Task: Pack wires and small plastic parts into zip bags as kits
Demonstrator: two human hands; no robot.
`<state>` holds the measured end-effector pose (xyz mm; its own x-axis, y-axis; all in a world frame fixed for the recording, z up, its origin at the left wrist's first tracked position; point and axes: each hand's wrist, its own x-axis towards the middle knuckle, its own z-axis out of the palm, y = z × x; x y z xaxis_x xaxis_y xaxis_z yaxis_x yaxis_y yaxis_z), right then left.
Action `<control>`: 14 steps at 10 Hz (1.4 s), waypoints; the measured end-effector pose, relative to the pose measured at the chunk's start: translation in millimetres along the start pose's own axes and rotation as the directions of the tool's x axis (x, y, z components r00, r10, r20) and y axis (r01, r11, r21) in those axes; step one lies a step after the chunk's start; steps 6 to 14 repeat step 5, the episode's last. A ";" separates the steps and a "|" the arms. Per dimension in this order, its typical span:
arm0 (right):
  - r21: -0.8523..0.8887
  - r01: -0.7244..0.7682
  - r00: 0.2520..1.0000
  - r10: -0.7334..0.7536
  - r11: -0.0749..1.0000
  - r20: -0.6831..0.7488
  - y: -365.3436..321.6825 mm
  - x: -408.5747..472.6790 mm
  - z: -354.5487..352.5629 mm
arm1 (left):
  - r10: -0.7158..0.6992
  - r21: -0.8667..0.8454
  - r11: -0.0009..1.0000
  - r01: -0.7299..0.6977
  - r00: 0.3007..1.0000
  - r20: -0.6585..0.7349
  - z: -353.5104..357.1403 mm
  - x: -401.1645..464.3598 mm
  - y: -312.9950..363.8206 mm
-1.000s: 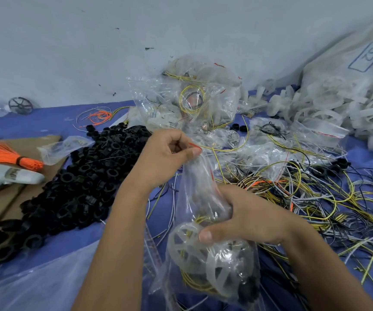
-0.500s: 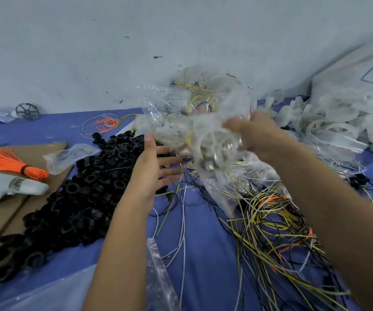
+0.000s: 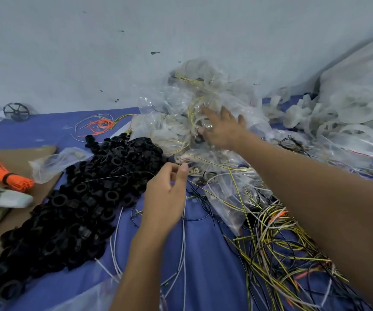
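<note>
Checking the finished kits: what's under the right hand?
The right hand rests on a heap of clear bags holding yellow wires and pale plastic wheels. What lies deeper in the heap is covered.

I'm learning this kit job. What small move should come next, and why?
Probably draw the right hand back to pick up an empty zip bag. It lies open on the pile of filled bags, holding nothing, and the left hand looks empty too.
</note>
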<state>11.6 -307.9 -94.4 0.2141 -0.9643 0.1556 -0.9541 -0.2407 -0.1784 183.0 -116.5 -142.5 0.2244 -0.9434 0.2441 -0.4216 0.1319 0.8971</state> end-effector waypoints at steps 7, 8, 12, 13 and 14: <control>0.911 0.248 0.967 -0.031 0.330 -0.253 -17.1 -166.4 -89.5 | 0.212 0.316 0.910 -0.270 0.955 0.206 24.4 -9.5 0.5; 0.911 0.248 0.967 -0.031 0.330 -0.253 -17.1 -166.4 -89.5 | 0.212 0.316 0.910 -0.270 0.955 0.206 24.4 -9.5 0.5; 0.911 0.248 0.967 -0.031 0.330 -0.253 -17.1 -166.4 -89.5 | 0.212 0.316 0.910 -0.270 0.955 0.206 24.4 -9.5 0.5; 0.911 0.248 0.967 -0.031 0.330 -0.253 -17.1 -166.4 -89.5 | 0.212 0.316 0.910 -0.270 0.955 0.206 24.4 -9.5 0.5; 0.911 0.248 0.967 -0.031 0.330 -0.253 -17.1 -166.4 -89.5 | 0.212 0.316 0.910 -0.270 0.955 0.206 24.4 -9.5 0.5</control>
